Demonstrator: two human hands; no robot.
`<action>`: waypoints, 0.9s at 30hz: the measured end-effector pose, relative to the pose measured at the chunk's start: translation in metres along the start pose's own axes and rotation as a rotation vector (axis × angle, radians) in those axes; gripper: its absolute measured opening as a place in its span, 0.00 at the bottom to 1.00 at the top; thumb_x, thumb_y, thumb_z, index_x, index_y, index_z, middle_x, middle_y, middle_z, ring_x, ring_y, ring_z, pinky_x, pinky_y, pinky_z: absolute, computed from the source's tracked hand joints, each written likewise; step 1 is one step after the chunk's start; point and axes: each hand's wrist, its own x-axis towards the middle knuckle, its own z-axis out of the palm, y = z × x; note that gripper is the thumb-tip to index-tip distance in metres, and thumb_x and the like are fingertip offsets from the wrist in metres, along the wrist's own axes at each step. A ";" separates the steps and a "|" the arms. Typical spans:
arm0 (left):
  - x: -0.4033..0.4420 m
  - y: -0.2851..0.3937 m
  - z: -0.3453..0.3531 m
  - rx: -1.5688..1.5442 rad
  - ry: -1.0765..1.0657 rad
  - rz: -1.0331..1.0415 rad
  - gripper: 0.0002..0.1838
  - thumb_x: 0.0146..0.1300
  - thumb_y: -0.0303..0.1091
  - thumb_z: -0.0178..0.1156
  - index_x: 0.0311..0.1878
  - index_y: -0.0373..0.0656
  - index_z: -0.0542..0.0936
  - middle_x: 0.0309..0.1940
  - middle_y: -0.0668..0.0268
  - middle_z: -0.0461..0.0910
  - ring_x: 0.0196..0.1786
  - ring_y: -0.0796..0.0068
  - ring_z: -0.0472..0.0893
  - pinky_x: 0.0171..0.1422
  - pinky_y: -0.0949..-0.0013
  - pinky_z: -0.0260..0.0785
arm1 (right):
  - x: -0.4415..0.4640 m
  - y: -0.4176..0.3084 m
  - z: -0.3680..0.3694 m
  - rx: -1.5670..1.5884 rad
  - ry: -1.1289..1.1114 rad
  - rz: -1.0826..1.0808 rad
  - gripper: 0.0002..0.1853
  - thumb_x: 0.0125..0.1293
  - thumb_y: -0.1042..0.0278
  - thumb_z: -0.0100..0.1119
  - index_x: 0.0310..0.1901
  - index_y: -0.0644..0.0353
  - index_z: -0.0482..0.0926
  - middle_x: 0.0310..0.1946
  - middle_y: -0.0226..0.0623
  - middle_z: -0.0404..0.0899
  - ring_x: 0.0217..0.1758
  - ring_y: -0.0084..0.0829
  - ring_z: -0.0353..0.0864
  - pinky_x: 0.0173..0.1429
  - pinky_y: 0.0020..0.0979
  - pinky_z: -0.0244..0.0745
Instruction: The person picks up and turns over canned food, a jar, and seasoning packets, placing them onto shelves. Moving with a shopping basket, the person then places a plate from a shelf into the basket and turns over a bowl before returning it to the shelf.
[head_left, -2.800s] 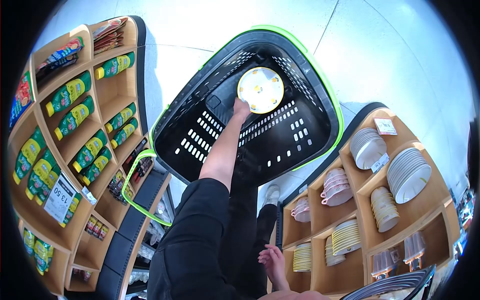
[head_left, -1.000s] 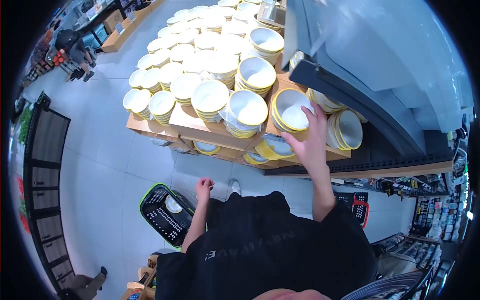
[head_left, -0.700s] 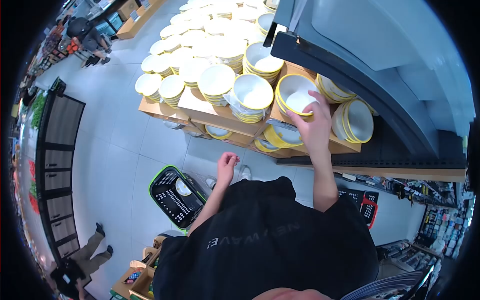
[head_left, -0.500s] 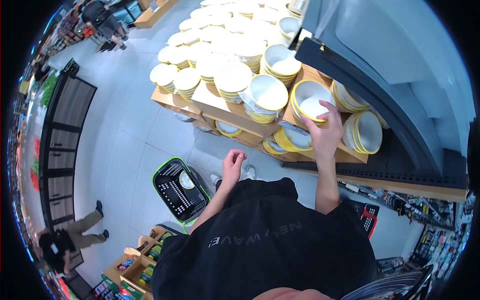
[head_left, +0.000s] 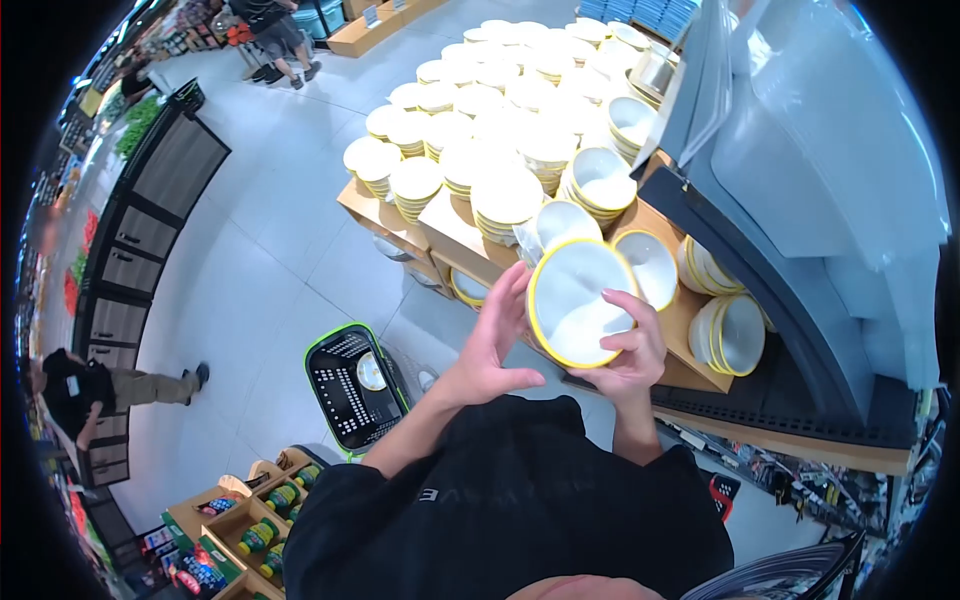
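A white bowl with a yellow rim [head_left: 572, 290] is held up in front of my chest, its inside facing me. My right hand [head_left: 638, 345] grips its right side, fingers over the rim and onto the inner wall. Close by the bowl's left edge is my left hand [head_left: 492, 345], open, with the thumb apart; whether its fingertips touch the bowl I cannot tell. Behind it, another yellow-rimmed bowl [head_left: 645, 268] rests on the wooden display [head_left: 690, 325], next to tilted stacked bowls [head_left: 738, 335].
Many stacks of bowls [head_left: 505, 195] cover the display. A grey-blue fixture [head_left: 800, 200] curves along the right. On the floor stands a black basket with a green rim [head_left: 345, 415], a round item inside. A person [head_left: 85, 395] is at left; bottled goods [head_left: 258, 535] fill wooden crates.
My right hand has lifted a bowl off the display and brought it nearer my body. My left hand has risen to the bowl's left side and opened. The view has shifted.
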 end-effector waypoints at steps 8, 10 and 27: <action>-0.004 0.010 0.016 0.154 0.224 -0.026 0.55 0.50 0.33 0.74 0.75 0.39 0.47 0.70 0.57 0.54 0.73 0.64 0.57 0.76 0.61 0.48 | -0.017 -0.009 0.032 1.143 0.109 0.860 0.32 0.68 0.40 0.54 0.58 0.65 0.70 0.58 0.48 0.74 0.61 0.35 0.75 0.64 0.38 0.70; -0.005 0.009 0.017 0.281 0.272 0.031 0.53 0.50 0.35 0.74 0.74 0.38 0.49 0.68 0.56 0.56 0.72 0.62 0.59 0.76 0.60 0.50 | -0.020 -0.009 0.034 1.226 0.125 0.951 0.35 0.71 0.39 0.46 0.65 0.62 0.63 0.63 0.46 0.68 0.66 0.39 0.71 0.66 0.42 0.69; -0.009 0.009 -0.002 0.495 0.244 0.038 0.55 0.46 0.41 0.77 0.73 0.35 0.54 0.69 0.52 0.58 0.72 0.59 0.60 0.74 0.60 0.55 | -0.026 0.025 0.030 0.692 -0.078 0.630 0.27 0.57 0.39 0.67 0.31 0.58 0.69 0.44 0.40 0.80 0.50 0.39 0.81 0.53 0.36 0.74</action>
